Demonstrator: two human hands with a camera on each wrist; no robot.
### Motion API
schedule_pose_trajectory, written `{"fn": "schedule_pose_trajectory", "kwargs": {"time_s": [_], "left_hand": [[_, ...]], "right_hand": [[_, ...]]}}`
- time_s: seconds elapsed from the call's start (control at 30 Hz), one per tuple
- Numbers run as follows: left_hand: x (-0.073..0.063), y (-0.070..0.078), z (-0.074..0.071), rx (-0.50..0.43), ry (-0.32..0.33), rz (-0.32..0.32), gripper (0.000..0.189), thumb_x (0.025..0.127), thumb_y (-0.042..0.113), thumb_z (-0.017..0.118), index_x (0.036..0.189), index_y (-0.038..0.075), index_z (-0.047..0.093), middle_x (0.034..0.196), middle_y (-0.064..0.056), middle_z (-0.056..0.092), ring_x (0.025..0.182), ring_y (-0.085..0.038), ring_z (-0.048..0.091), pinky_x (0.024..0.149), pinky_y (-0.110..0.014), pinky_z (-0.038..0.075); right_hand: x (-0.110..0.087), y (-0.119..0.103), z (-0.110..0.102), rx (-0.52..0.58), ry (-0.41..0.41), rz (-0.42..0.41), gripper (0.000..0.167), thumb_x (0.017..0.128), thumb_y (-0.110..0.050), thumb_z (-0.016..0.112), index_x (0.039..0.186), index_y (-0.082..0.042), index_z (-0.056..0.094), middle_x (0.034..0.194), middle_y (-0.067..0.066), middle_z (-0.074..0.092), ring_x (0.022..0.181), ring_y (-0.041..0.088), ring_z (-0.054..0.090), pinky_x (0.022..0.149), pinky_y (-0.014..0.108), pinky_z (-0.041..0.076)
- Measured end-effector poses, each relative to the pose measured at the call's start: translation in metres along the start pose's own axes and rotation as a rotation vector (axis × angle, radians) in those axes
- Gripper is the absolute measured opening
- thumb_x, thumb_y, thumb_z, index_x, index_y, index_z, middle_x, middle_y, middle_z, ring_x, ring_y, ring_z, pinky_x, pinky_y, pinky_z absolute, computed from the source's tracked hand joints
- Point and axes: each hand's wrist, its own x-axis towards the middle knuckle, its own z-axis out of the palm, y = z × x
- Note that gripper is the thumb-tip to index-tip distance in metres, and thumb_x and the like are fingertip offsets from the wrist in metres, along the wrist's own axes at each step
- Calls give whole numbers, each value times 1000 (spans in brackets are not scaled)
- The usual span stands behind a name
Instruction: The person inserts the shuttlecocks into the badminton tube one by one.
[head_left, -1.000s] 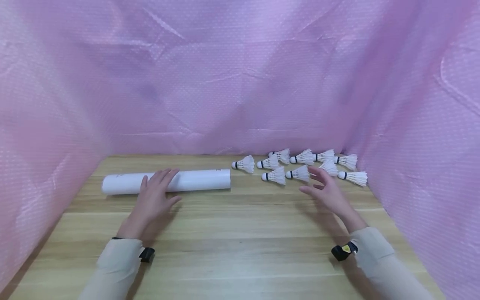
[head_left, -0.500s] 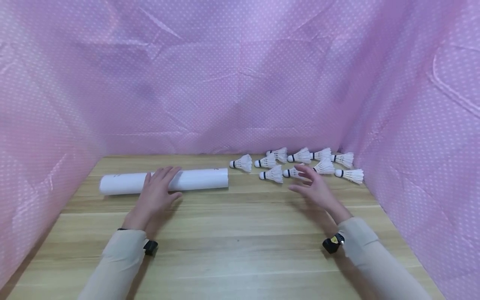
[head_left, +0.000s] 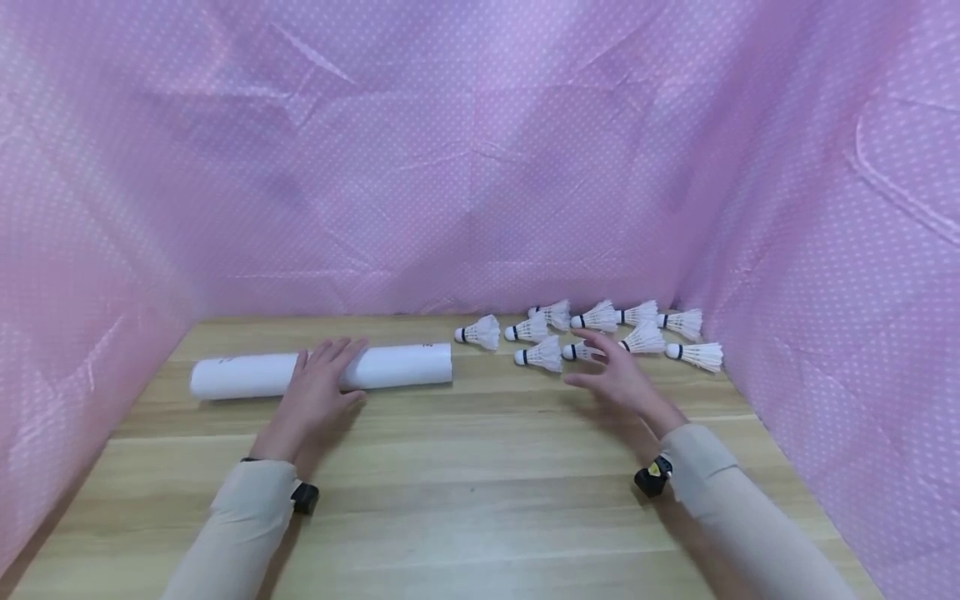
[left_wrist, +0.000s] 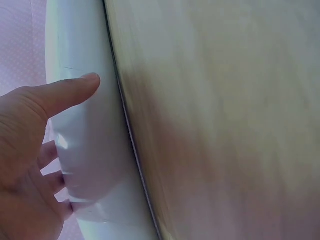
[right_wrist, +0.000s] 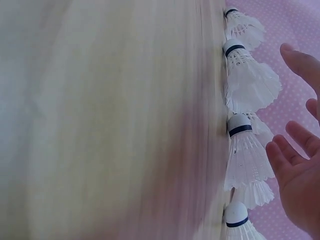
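Note:
A long white tube lies sideways on the left of the wooden table. Over its middle, in the head view, my left hand spreads its fingers, with the thumb on the near side. The left wrist view has the thumb stretched out in front of the tube and the other fingertips along its far edge. To the right, my right hand reaches over a shuttlecock, hiding part of it. Its fingers are spread and loosely bent, with nothing between them. The right wrist view has a shuttlecock beside those fingers.
Several more white shuttlecocks with black bands lie at the table's back right, one close to the tube's right end and another at the far right. Pink dotted sheeting walls the back and both sides of the table.
My right hand has moved left over the shuttlecocks, coming nearer to one in the front row. My left hand has shifted slightly right along the tube. The head view has also shifted a little.

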Motion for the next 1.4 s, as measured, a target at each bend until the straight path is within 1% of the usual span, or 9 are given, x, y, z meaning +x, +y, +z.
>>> {"fn": "schedule_pose_trajectory", "kwargs": {"time_s": [0.1, 0.17, 0.27, 0.43, 0.57, 0.7, 0.93, 1.13, 1.4], "left_hand": [[-1, 0, 4, -10, 1, -8, 80, 84, 13, 79, 154, 13, 40, 156, -23, 36, 144, -50, 24, 118, -66, -1], [0, 0, 6, 17, 7, -2, 77, 84, 12, 79, 153, 13, 43, 154, -23, 40, 142, -50, 27, 116, -69, 2], [3, 2, 7, 72, 24, 16, 75, 83, 10, 80, 151, 13, 47, 149, -23, 45, 138, -49, 33, 113, -73, 7], [8, 5, 4, 116, 40, 26, 76, 82, 9, 82, 150, 12, 48, 145, -23, 49, 135, -48, 37, 110, -76, 12], [8, 5, 3, 131, 54, 15, 77, 81, 9, 83, 149, 12, 49, 143, -22, 51, 132, -48, 39, 109, -77, 12], [8, 5, 4, 127, 60, 8, 76, 80, 9, 83, 149, 12, 50, 141, -22, 52, 131, -50, 40, 109, -78, 12], [10, 7, 4, 127, 50, -8, 75, 81, 9, 83, 149, 12, 50, 142, -22, 52, 132, -51, 39, 110, -77, 11], [13, 6, 6, 130, 46, -5, 75, 82, 9, 83, 149, 13, 50, 143, -22, 52, 132, -50, 39, 110, -77, 11], [14, 5, 9, 139, 42, -7, 76, 82, 10, 83, 150, 15, 49, 144, -21, 51, 133, -50, 39, 110, -77, 10]], "right_hand": [[4, 3, 1, 32, -12, -3, 85, 80, -24, 86, 153, -20, 42, 156, 15, 38, 139, 43, 39, 113, 57, 35], [6, 6, 2, 33, -13, -11, 85, 80, -24, 86, 152, -17, 43, 155, 15, 38, 140, 43, 38, 113, 56, 34], [11, 9, 2, -7, -10, -18, 84, 80, -24, 86, 152, -14, 43, 156, 15, 37, 139, 46, 37, 113, 58, 34], [22, 7, 4, -118, -20, -43, 80, 83, -24, 85, 151, -16, 44, 157, 10, 38, 138, 46, 39, 111, 59, 36], [29, 3, 10, -203, -44, -101, 77, 85, -22, 83, 151, -15, 44, 156, 9, 40, 140, 39, 38, 114, 57, 33], [34, 2, 15, -265, -38, -136, 75, 85, -18, 83, 150, -13, 46, 155, 11, 42, 142, 34, 36, 117, 55, 28], [40, 6, 22, -336, -58, -215, 69, 83, -7, 82, 145, -4, 51, 151, 18, 46, 139, 37, 40, 118, 51, 29], [40, 8, 24, -377, -41, -213, 67, 82, -8, 83, 143, -4, 54, 148, 18, 49, 137, 37, 43, 116, 51, 32], [38, 9, 26, -387, -35, -220, 65, 84, -8, 82, 142, -3, 54, 147, 18, 50, 137, 37, 44, 116, 50, 32]]}}
